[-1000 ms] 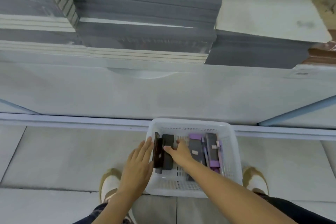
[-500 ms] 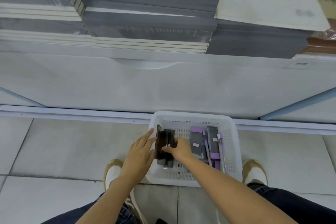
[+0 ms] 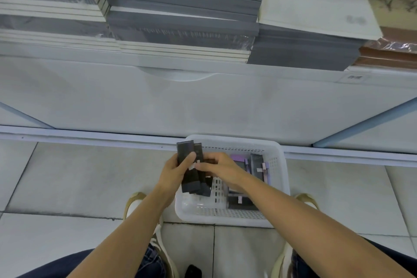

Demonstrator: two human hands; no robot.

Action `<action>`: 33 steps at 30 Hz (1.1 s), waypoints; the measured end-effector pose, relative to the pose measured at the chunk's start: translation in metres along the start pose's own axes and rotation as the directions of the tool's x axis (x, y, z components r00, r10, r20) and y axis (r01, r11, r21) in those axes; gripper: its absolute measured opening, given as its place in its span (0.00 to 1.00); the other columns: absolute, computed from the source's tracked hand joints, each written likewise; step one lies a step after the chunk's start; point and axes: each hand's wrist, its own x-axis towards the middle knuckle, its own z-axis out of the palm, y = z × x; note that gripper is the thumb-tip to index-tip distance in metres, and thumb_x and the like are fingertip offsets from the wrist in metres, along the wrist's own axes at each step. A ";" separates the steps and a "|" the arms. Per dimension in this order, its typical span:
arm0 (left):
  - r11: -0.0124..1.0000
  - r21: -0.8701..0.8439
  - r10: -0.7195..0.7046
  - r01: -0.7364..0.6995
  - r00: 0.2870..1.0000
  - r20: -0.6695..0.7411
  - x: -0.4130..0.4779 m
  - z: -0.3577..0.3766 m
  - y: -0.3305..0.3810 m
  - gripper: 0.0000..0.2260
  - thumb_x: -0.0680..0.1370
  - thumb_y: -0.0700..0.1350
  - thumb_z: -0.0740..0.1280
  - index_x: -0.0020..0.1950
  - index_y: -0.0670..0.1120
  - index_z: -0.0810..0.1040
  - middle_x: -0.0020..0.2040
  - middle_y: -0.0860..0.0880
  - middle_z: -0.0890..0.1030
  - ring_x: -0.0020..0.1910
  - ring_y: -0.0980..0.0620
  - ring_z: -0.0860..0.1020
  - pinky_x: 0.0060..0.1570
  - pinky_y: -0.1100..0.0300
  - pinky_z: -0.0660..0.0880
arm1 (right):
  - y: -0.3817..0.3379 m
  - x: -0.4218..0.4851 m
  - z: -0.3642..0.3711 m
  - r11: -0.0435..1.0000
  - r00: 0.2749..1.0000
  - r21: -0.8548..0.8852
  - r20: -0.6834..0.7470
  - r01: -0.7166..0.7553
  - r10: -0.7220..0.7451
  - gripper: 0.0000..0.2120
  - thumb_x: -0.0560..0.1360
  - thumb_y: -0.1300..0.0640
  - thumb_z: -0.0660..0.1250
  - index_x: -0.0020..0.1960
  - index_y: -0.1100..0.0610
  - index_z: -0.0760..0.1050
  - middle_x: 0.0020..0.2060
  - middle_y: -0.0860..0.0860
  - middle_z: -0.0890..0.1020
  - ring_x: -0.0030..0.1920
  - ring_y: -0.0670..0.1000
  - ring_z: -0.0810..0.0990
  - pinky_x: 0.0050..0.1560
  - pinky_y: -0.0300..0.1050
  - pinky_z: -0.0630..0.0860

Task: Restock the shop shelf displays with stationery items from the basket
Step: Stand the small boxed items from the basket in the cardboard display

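Head cam: L hand (image 3: 174,172) curled round dark packs (image 3: 190,179) — R hand (image 3: 222,168) pinching same bundle, over left side of white basket (image 3: 283,178); purple packs (image 3: 238,157) inside.

1. Pale floor tiles (image 3: 79,176) with dark grout lines fill the lower half of the frame.
2. One tan-and-white shoe (image 3: 133,206) stands lower left of centre, another shoe (image 3: 308,201) lower right.
3. Dark blue trousers (image 3: 56,266) show along the bottom edge.
4. A small black object (image 3: 193,272) lies at bottom centre.
5. Grey and white stacked pads (image 3: 180,13) span the top, with a brown stack (image 3: 388,52) at the right edge.
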 end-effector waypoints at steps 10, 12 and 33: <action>0.990 -0.136 -0.064 0.031 0.967 -0.245 0.007 -0.040 -0.021 0.10 0.78 0.47 0.67 0.56 0.43 0.77 0.45 0.42 0.85 0.39 0.45 0.84 0.37 0.54 0.81 | 0.029 0.024 0.015 0.979 0.956 -0.099 -0.255 -0.178 0.148 0.18 0.78 0.54 0.68 0.65 0.60 0.72 0.53 0.56 0.81 0.50 0.52 0.82 0.48 0.41 0.81; 0.994 -0.094 -0.074 0.053 0.968 -0.241 0.009 -0.042 -0.028 0.12 0.78 0.48 0.68 0.57 0.44 0.76 0.44 0.42 0.85 0.38 0.46 0.84 0.41 0.51 0.82 | 0.039 0.031 0.025 0.960 0.957 -0.143 -0.197 -0.241 0.211 0.22 0.78 0.52 0.67 0.68 0.57 0.69 0.58 0.54 0.79 0.56 0.52 0.80 0.51 0.42 0.80; 0.989 -0.116 -0.113 0.090 0.972 -0.205 0.007 -0.016 -0.008 0.12 0.77 0.45 0.70 0.56 0.44 0.73 0.42 0.42 0.81 0.32 0.47 0.81 0.35 0.55 0.80 | 0.005 0.005 0.002 0.986 0.962 -0.083 -0.244 -0.143 0.119 0.10 0.80 0.57 0.60 0.57 0.53 0.78 0.53 0.53 0.83 0.55 0.52 0.81 0.56 0.47 0.78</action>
